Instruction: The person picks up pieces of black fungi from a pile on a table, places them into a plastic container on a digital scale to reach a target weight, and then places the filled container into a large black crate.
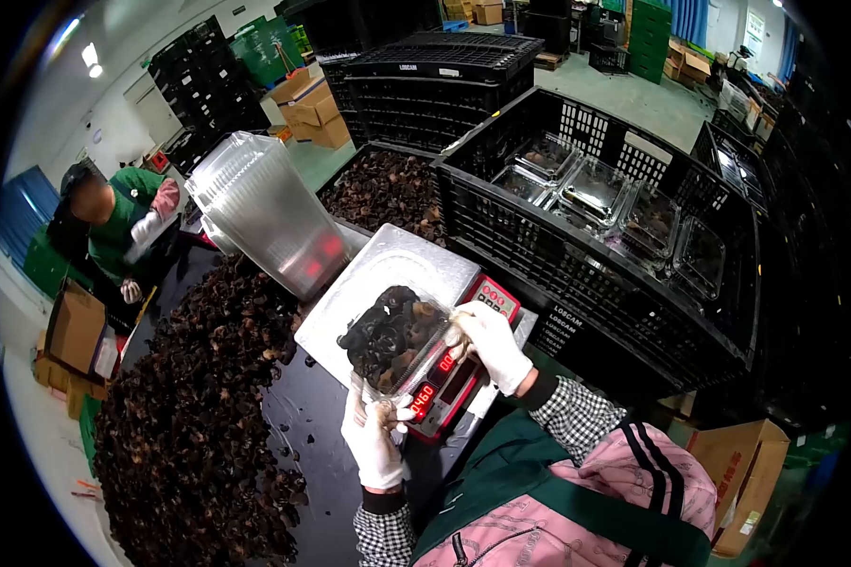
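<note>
Our left hand [373, 437] and right hand [492, 348] grip a filled tray [429, 361] over the scale [378, 262]; boxes [596, 192] already packed in crate [501, 219], large dark pile [199, 406] left.

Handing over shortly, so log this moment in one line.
Left hand: holding clear box | Right hand: holding same box | Box: over scale, dark pieces inside

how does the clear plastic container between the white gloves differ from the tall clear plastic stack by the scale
The clear plastic container holds dark pieces, while the tall stack shows none inside. The container is single and low; the stack is many nested together. Both are clear plastic.
</note>
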{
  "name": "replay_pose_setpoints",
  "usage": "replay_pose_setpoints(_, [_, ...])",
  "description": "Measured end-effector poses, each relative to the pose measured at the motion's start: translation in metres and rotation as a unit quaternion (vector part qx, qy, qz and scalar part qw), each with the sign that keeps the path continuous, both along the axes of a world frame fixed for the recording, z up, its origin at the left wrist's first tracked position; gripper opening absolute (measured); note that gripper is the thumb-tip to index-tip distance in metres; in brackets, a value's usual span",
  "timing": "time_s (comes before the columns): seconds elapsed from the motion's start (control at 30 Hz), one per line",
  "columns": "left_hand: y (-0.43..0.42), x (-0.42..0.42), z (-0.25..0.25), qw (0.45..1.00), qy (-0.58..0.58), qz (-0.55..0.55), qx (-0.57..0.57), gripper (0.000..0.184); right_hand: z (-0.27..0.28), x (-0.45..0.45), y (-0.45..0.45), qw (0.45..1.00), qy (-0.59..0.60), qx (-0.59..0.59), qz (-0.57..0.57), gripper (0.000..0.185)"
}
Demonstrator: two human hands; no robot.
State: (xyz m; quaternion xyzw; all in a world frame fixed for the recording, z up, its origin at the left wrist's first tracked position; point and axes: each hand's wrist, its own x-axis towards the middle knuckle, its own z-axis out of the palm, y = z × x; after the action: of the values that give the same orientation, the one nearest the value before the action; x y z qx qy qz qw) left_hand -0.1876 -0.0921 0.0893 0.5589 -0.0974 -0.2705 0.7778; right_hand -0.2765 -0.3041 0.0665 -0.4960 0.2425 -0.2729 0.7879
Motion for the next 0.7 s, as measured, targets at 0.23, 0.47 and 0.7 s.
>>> replay_pose_setpoints(0.23, [-0.006,-0.062,0.042,0.984,-0.129,-0.124,0.014,0.079,0.075,-0.069,0.001,0.996,-0.033,-0.056,-0.056,0.046])
replay_pose_setpoints(0.47, [0.015,-0.046,0.033,0.979,-0.162,-0.122,-0.007,0.059,0.203,-0.147,-0.111,0.853,0.019,-0.381,-0.356,0.042])
replay_pose_setpoints(0.7, [0.047,-0.033,0.0,0.992,-0.119,0.015,0.029,0.046,0.114,-0.16,-0.248,0.905,0.257,-0.233,-0.247,0.037])
